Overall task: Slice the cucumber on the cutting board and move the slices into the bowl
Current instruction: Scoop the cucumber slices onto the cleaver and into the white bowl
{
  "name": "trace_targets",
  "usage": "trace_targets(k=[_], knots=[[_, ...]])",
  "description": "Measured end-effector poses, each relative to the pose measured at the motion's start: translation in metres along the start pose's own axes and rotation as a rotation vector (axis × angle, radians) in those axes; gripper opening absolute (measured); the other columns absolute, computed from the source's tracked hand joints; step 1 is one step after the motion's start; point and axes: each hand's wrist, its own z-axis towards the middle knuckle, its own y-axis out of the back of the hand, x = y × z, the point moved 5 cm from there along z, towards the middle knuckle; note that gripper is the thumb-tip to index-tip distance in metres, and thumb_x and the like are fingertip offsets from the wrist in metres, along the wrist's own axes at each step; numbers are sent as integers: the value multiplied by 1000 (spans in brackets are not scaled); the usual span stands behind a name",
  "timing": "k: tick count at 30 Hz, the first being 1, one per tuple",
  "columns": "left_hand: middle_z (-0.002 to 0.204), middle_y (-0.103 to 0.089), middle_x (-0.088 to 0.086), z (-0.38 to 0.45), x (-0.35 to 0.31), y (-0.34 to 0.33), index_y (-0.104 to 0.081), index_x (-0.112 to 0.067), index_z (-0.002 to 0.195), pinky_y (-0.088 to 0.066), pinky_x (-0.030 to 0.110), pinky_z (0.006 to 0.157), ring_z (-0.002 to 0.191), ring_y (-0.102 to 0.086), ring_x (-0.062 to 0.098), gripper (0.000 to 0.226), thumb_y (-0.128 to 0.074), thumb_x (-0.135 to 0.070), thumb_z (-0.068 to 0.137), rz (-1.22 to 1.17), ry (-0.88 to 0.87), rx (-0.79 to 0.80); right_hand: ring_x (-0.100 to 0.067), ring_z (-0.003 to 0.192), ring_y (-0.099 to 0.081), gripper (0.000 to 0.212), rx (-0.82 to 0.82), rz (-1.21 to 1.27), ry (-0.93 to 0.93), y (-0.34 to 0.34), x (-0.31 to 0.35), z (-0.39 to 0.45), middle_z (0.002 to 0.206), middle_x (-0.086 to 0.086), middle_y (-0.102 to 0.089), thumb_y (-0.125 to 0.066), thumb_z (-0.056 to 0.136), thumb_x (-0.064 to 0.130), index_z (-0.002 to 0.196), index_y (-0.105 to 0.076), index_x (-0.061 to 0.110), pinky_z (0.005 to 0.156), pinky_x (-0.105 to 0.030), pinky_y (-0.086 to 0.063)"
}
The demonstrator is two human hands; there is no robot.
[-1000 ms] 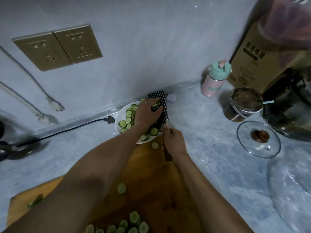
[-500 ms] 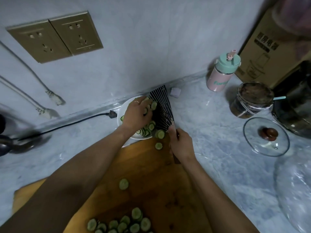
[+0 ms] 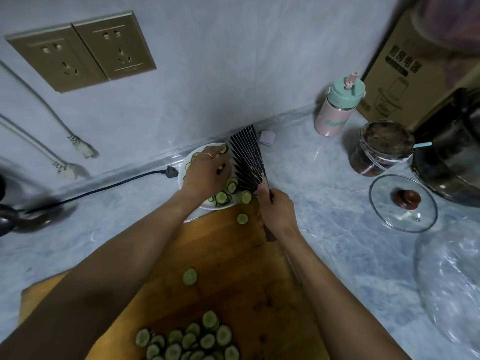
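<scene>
My right hand (image 3: 278, 213) grips the handle of a dark ribbed cleaver (image 3: 248, 162), whose blade tilts over the right side of a white bowl (image 3: 183, 181) by the wall. My left hand (image 3: 207, 172) rests against the blade face above the bowl, fingers spread over cucumber slices. Several slices (image 3: 226, 194) lie in the bowl. A pile of slices (image 3: 189, 341) stays at the near end of the wooden cutting board (image 3: 233, 276). One stray slice (image 3: 242, 219) lies at the board's far edge and another single slice (image 3: 190, 276) mid-board.
A pink bottle with a green lid (image 3: 337, 107), a glass jar (image 3: 381, 149), a glass lid (image 3: 404, 202), a dark pot (image 3: 452, 152) and a cardboard box (image 3: 405, 74) stand to the right. A black cable (image 3: 104, 188) runs along the wall at left, below wall sockets (image 3: 83, 50).
My left hand has swept down the blade face, and slices have dropped into the bowl. The cleaver has tilted more upright. The view has shifted slightly.
</scene>
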Motion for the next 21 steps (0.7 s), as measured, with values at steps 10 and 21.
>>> trace_targets(k=[10,21], knots=[[112,-71,8,-46,-19,-13,-75,-11,106,-57,39,81,100,-68,27,25,-59,-24,91,-34,-414,46,-15,67,-58,49,-41,-61,-21,-9,8,17,74,-2,-61,-36,103,48,86,-62,10,52,-22,-38],[124,-67,5,-45,-23,-22,-71,-16,116,-50,38,95,112,-64,24,31,-56,-30,94,-14,-364,118,-22,61,-64,50,-43,-50,20,-6,0,2,68,-7,-65,-37,102,50,83,-62,12,57,-35,-54]])
